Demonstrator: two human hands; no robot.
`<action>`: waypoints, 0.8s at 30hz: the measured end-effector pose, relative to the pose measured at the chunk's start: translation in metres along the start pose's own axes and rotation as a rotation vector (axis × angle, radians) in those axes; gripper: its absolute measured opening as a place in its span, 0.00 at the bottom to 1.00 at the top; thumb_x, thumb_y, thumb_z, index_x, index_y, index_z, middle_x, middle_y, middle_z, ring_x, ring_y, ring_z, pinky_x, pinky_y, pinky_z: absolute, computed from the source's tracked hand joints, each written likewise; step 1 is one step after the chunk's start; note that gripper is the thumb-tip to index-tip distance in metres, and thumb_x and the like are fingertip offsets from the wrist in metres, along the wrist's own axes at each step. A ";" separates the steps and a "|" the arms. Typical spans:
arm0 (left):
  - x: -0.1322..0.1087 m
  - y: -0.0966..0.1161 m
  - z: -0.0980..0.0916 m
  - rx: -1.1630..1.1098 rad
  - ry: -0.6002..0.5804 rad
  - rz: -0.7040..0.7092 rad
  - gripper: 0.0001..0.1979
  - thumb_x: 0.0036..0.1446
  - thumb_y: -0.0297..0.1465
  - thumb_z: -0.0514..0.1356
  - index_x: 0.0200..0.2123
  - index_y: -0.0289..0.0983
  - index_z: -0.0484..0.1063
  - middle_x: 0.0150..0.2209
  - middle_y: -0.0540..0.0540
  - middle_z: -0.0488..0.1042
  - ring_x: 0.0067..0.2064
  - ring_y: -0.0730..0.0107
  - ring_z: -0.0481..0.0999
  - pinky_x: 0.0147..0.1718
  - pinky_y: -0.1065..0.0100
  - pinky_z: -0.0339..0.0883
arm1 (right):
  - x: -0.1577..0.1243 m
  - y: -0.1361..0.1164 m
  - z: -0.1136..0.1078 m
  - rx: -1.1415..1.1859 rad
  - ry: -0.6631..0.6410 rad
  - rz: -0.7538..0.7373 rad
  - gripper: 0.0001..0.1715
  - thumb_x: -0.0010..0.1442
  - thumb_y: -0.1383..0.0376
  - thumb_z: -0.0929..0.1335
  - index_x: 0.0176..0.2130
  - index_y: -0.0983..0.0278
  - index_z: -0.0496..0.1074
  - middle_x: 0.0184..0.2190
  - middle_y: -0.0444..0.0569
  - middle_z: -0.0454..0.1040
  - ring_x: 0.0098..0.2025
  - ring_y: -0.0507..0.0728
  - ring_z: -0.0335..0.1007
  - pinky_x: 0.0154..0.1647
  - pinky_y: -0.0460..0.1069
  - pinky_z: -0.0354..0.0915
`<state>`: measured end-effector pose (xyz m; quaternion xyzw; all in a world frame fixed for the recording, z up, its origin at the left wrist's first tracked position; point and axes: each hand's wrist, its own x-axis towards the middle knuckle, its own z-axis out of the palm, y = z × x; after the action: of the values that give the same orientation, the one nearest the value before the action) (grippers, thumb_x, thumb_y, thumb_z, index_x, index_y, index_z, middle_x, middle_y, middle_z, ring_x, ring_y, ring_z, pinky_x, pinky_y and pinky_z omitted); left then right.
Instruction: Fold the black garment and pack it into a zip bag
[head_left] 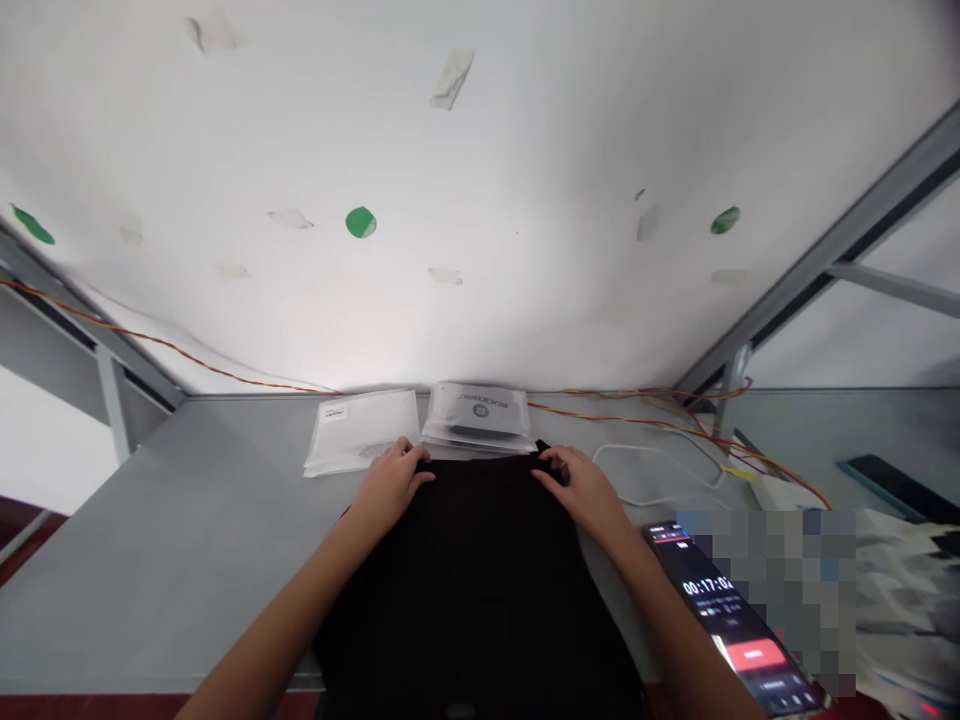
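Observation:
A black garment [480,580] lies spread over the grey table, running from its far end down past the near edge. At its far left corner my left hand [390,483] pinches the cloth between thumb and fingers. My right hand [581,488] grips the far right corner the same way, with a bit of black fabric sticking up beside the fingers. The cloth's top edge runs nearly straight between both hands. Which kind of garment it is cannot be made out.
Behind the garment lie white plastic packages [364,430] and a printed pouch [478,415] against the white wall. On the right are a lit phone [727,610] showing a timer, a white cable [652,450] and a dark phone-like object [900,485]. Red-yellow wires [622,420] cross the back.

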<state>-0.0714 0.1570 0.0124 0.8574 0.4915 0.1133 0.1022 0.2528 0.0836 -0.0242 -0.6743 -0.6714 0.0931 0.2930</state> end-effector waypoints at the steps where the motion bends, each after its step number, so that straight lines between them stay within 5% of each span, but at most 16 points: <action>1: 0.002 0.000 0.000 0.008 -0.006 -0.009 0.06 0.66 0.31 0.63 0.45 0.39 0.75 0.45 0.43 0.73 0.43 0.57 0.78 0.44 0.59 0.71 | 0.004 -0.001 0.000 -0.002 -0.005 -0.004 0.12 0.64 0.56 0.67 0.43 0.60 0.75 0.37 0.49 0.77 0.36 0.59 0.73 0.37 0.52 0.68; 10: 0.007 0.006 -0.010 0.010 0.039 0.010 0.04 0.67 0.30 0.60 0.44 0.40 0.74 0.45 0.43 0.76 0.47 0.55 0.78 0.48 0.57 0.69 | 0.012 -0.011 -0.007 -0.011 0.051 -0.007 0.11 0.60 0.64 0.66 0.42 0.59 0.76 0.39 0.52 0.81 0.43 0.65 0.74 0.46 0.59 0.67; 17: -0.041 0.004 -0.027 -0.111 0.053 0.202 0.10 0.71 0.33 0.57 0.52 0.44 0.74 0.51 0.48 0.82 0.53 0.61 0.80 0.55 0.59 0.69 | -0.038 -0.008 -0.037 0.103 0.007 -0.145 0.16 0.60 0.65 0.66 0.45 0.54 0.80 0.43 0.47 0.84 0.50 0.63 0.75 0.55 0.60 0.69; 21: -0.065 -0.007 -0.021 -0.127 0.006 0.468 0.16 0.73 0.30 0.52 0.56 0.46 0.75 0.55 0.46 0.81 0.57 0.61 0.80 0.56 0.57 0.70 | -0.064 0.008 -0.036 0.122 -0.081 -0.220 0.16 0.60 0.67 0.66 0.44 0.54 0.80 0.44 0.46 0.85 0.50 0.64 0.77 0.54 0.63 0.70; 24: -0.075 -0.012 -0.019 -0.095 -0.022 0.541 0.19 0.73 0.27 0.51 0.60 0.46 0.74 0.59 0.45 0.78 0.60 0.60 0.78 0.57 0.56 0.71 | -0.073 0.013 -0.032 0.042 -0.124 -0.205 0.17 0.61 0.66 0.65 0.45 0.53 0.80 0.47 0.46 0.85 0.51 0.64 0.77 0.54 0.65 0.70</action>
<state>-0.1232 0.0990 0.0198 0.9529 0.2375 0.1502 0.1137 0.2752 0.0062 -0.0244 -0.5889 -0.7516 0.1182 0.2727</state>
